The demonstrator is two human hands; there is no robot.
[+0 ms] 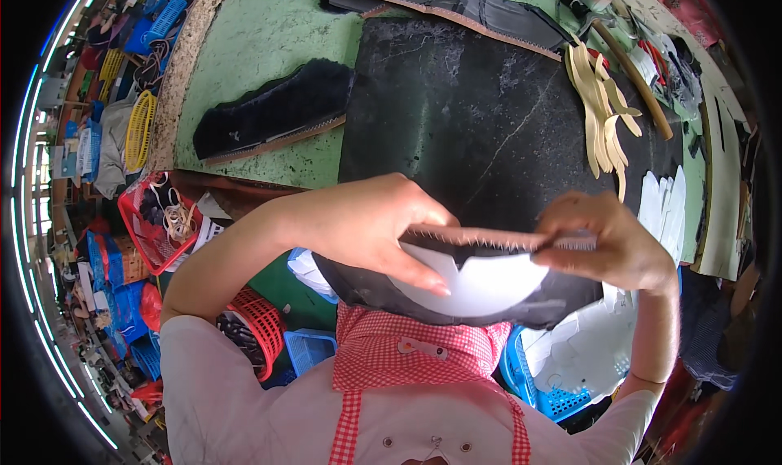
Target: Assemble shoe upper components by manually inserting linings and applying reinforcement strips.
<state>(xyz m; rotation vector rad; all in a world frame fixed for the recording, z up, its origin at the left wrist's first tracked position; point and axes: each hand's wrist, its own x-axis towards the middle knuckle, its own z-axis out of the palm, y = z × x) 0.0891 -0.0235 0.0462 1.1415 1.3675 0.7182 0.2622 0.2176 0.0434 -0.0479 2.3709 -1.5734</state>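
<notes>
Both hands hold a black shoe-upper piece (562,304) by its brown, saw-toothed edge strip, over the front of the black work mat. A white curved sheet (489,286) with a notch in its top edge lies against the piece. My left hand (383,229) is closed on the strip's left end, thumb down on the white sheet. My right hand (599,241) pinches the right end, its fingers partly smeared by motion. Cream curved strips (599,106) and narrow white pieces (661,208) lie beyond my right hand.
A dark furry upper piece (273,110) lies on the green tabletop (269,25). More black pieces (472,4) sit at the far edge, a hammer (631,78) at the far right. Red baskets (147,220) stand at the left; a blue basket (521,367) with white sheets is near my right elbow.
</notes>
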